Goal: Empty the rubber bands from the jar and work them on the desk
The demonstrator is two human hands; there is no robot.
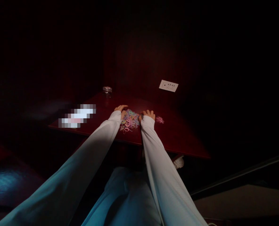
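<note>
A loose heap of small pastel hair ties (130,121), pink, yellow, green and lilac, lies on a dark red table (172,135). My left hand (121,109) rests along the heap's left edge, its fingers stretched out and open. At the right edge of the heap is my right hand (148,114), its fingers apart and partly bent over the tabletop; its underside is hidden. A smaller cluster of pink hair ties (160,120) lies just right of that hand, apart from the main heap.
A clear lidded jar (107,91) stands at the table's back left. A bright, pixelated flat object (78,116) lies near the left edge. A white socket panel (168,85) is behind the table. The surroundings are very dark.
</note>
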